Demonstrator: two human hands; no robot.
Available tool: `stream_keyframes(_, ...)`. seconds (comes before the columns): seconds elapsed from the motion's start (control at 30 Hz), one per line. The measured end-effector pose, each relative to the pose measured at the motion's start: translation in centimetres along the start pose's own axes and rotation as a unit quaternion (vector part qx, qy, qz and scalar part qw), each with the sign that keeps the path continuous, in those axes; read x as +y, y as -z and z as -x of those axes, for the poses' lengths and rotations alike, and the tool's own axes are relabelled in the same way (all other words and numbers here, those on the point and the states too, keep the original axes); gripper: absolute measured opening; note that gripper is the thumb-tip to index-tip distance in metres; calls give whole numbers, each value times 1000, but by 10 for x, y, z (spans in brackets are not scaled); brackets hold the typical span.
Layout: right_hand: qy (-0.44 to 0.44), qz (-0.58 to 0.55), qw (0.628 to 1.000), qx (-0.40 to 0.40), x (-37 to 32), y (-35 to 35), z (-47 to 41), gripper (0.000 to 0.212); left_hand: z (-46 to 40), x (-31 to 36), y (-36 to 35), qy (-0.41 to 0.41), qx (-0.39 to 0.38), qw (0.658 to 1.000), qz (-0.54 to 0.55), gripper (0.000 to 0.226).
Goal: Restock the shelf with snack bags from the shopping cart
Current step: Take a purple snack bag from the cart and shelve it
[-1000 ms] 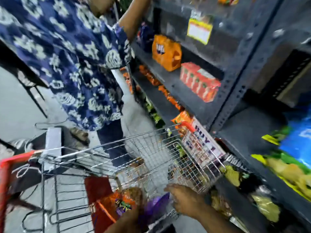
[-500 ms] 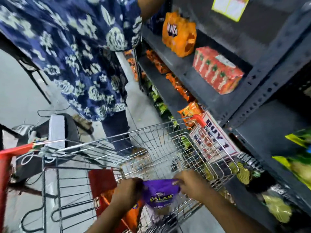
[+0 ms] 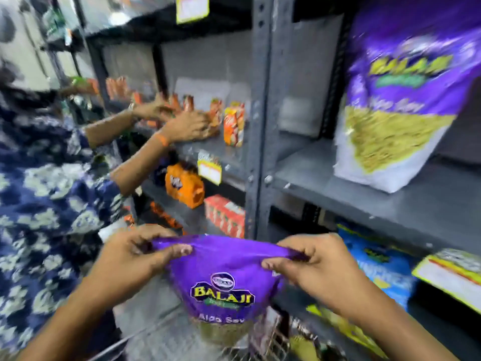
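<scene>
Ideally, both the left hand (image 3: pixel 135 259) and right hand (image 3: pixel 312 261), fingers pinched shut on the purple snack bag (image 3: pixel 223 277) above the cart (image 3: pixel 260 342), stand it upright beside its twin (image 3: pixel 395 100) near the shelf's (image 3: pixel 364 199) front edge.

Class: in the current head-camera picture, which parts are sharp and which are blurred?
Head view: the purple bag held by the left hand and right hand is sharp, its label readable; the matching bag on the shelf and the other person's hands are motion-blurred.
</scene>
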State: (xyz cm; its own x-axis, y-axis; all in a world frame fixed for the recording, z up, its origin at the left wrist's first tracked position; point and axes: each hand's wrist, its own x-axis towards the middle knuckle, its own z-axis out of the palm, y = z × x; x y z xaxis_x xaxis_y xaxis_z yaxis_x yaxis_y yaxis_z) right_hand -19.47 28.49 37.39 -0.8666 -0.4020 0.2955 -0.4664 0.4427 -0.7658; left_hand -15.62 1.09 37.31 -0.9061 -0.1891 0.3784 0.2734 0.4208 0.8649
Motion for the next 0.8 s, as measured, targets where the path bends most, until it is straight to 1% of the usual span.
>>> stream_keyframes(0.1,45,-74,989,120,-46,68,8,16,-33,80,-24,-113,60,991,44,16)
stream_keyframes(0.17,64,-106,972,199,-72,115,17,13,-53,126,-44,-149,79,980,104,10)
stream_keyframes(0.23,92,-86,958,256,-95,156,27,13,-65,169,-67,-193,73,962,179,5)
stream_keyframes(0.3,116,-34,942,314,-114,195,41,16,-74,212,-94,-242,56,947,204,8)
stream_keyframes(0.4,123,11,911,393,-133,251,62,20,-85,265,-131,-266,16,931,249,17)
stream_keyframes(0.43,118,4,905,408,-136,268,69,20,-89,279,-144,-278,-3,927,251,18)
stream_keyframes(0.53,94,8,892,443,-134,315,82,45,-101,310,-179,-290,-53,926,235,16)
stream_keyframes(0.6,70,32,883,463,-128,344,89,51,-108,328,-205,-284,-72,931,216,9)
stream_keyframes(0.63,52,38,881,468,-122,356,91,50,-112,334,-217,-288,-70,935,196,9)
stream_keyframes(0.73,2,45,877,478,-100,386,95,32,-119,350,-250,-328,-53,938,95,20)
stream_keyframes(0.8,-34,45,870,490,-85,399,95,31,-120,357,-267,-347,-57,935,54,21)
